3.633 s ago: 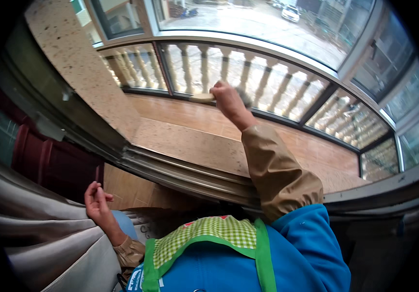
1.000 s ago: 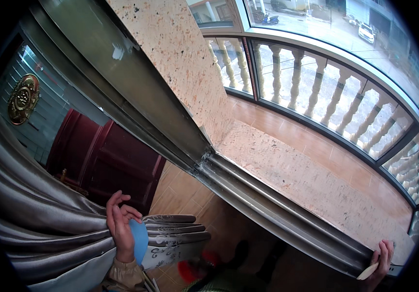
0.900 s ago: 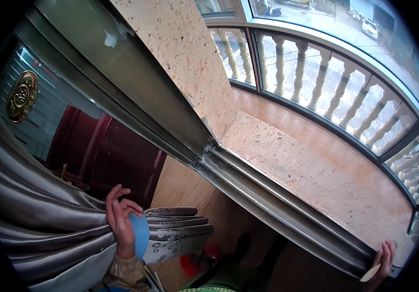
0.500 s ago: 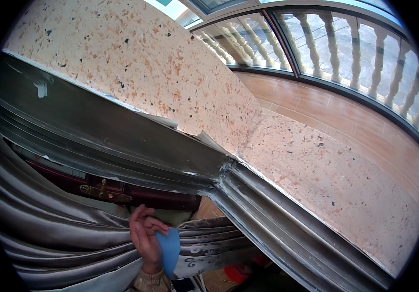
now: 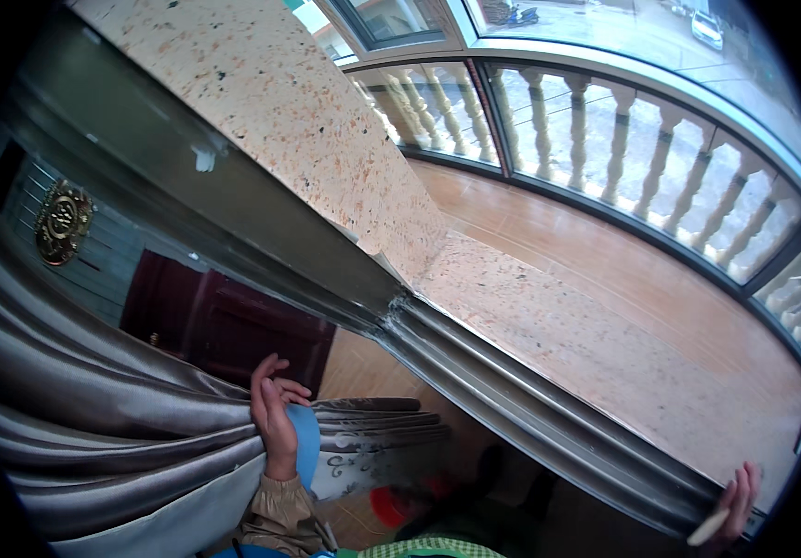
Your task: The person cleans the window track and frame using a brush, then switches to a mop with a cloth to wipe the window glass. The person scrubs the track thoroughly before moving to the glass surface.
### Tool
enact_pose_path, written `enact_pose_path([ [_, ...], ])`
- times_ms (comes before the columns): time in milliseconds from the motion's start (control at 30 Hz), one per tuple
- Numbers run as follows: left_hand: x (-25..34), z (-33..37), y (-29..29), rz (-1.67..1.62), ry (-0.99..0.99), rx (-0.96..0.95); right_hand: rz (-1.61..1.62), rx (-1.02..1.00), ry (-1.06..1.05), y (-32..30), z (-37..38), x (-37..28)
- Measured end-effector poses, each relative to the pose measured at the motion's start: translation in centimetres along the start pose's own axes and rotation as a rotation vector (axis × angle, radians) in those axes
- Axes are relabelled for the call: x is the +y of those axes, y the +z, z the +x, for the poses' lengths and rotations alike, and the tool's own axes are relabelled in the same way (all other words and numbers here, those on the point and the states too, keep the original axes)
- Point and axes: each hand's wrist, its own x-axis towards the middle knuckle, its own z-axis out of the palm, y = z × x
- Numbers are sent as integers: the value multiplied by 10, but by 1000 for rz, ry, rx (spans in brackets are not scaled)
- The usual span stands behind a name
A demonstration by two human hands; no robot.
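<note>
On the left, the left hand (image 5: 276, 423) is still lying against the gathered grey satin curtain (image 5: 103, 395), its fingers loosely curled and gripping nothing visible; a blue item (image 5: 307, 442), unclear in kind, is showing behind its wrist. On the right, the change is plainer: the right hand (image 5: 737, 507), out of view half a second ago, is showing again, grasping a pale wooden handle (image 5: 705, 528). That is placing the handle near the right end of the grooved metal track (image 5: 544, 418); whether it is touching the metal, I cannot tell, and the hand is hiding the tool's other end.

Across the room, a gold ornamental plaque (image 5: 64, 221) is hanging above a dark red panelled door (image 5: 251, 325), and something red (image 5: 388, 508) is sitting on the wood-look floor (image 5: 363, 372). The track is running diagonally alongside a speckled pink stone sill (image 5: 549, 325). Beyond, orange-brown tiles (image 5: 549, 246) are stretching towards glazing, with cream balusters (image 5: 620, 153) standing outside
</note>
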Motion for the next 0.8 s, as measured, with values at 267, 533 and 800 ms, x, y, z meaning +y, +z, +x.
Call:
enact_pose_path([
  [267,-1,2,-1,-144,13,-34,776,72,175,-20,69,-73],
  [533,-14,-3,-12,-189,8,-32,1185,-468,-116,65,183,-237],
  [800,-37,-5,-26,-132,42,28,614,84,-525,136,245,-265],
])
